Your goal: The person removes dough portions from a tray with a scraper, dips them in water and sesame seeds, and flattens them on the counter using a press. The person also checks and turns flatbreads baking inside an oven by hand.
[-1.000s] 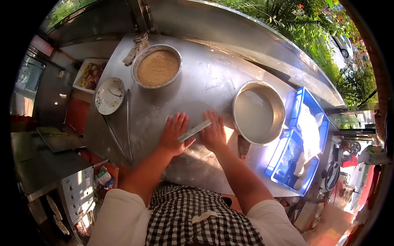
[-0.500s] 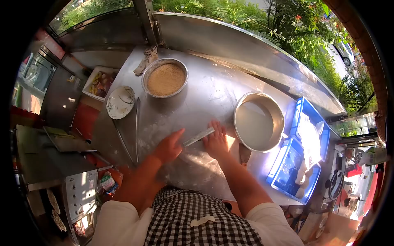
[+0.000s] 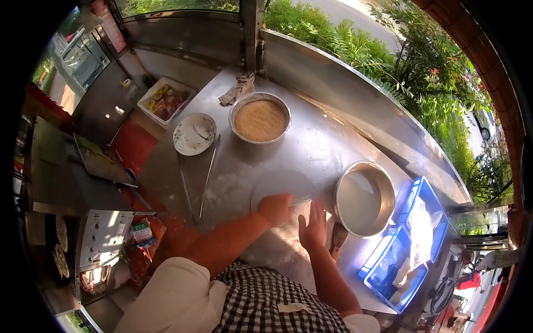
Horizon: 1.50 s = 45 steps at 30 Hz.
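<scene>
My left hand (image 3: 276, 210) is closed around a short, thin rolling pin (image 3: 301, 200), whose pale end pokes out to the right. My right hand (image 3: 313, 227) stands just beyond that end, fingers stretched out. Under and behind the left hand, a thin, greyish round sheet that looks like rolled dough (image 3: 280, 182) lies flat on the metal table (image 3: 233, 177). Close to the right hand is a large metal pot (image 3: 339, 202) with whitish contents.
A metal bowl of brown crumbs (image 3: 260, 120), a smeared white plate (image 3: 194, 134) and long metal tongs (image 3: 207, 180) lie toward the back left. A blade with an orange handle (image 3: 335, 252) rests beside the pot. Blue crates (image 3: 371, 272) holding pale lumps and a plastic bag stand at right.
My view has turned left. My left hand has gone from pointing fingers beside the pin to a closed grip on it. My right hand has lifted off the pin's other end.
</scene>
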### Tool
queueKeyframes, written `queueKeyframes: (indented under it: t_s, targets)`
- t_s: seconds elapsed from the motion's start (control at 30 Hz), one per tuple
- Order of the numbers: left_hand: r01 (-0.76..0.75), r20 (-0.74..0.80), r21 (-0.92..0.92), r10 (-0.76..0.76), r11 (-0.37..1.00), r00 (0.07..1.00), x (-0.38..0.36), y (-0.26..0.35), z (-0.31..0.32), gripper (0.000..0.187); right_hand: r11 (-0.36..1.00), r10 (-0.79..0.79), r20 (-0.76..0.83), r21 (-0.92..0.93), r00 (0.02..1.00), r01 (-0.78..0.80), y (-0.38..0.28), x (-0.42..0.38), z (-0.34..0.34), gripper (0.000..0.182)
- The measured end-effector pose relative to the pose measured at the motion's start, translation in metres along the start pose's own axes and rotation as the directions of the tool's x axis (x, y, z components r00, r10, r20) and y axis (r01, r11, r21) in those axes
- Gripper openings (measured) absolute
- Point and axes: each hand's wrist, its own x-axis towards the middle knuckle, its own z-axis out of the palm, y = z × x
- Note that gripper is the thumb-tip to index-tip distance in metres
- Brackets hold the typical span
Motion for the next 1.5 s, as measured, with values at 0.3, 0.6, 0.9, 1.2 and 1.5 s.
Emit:
queueKeyframes:
  t_s: [0.3,0.6,0.9,1.2,1.5]
  targets:
    - [-0.144,-0.246,0.002,0.14,0.99,0.959,-0.007,0.027,-0.105,0.025,0.93,-0.132,-0.36,0.277,0.924,0.241,-0.039,-0.054,-0.07,0.051]
    - [0.183,-0.551,0.136,-0.079,0.974,0.831,-0.027,-0.054,-0.247,0.036,0.904,0.006,-0.38,0.397,0.925,0.157,-0.051,-0.024,-0.08,0.043]
    - [0.454,-0.569,0.159,-0.295,0.877,0.767,-0.018,-0.202,-0.27,0.037,0.932,0.269,-0.09,0.274,0.959,-0.236,-0.026,0.009,-0.032,0.043]
    - [0.515,-0.515,0.098,-0.4,0.851,0.758,-0.013,-0.247,-0.251,0.05,0.924,0.383,0.075,-0.034,0.921,-0.382,-0.011,0.056,-0.009,0.046]
    - [0.341,-0.684,-0.046,-0.278,0.939,0.674,-0.017,-0.265,-0.252,0.06,0.891,0.433,0.186,0.065,0.882,-0.45,-0.007,0.076,-0.008,0.027]
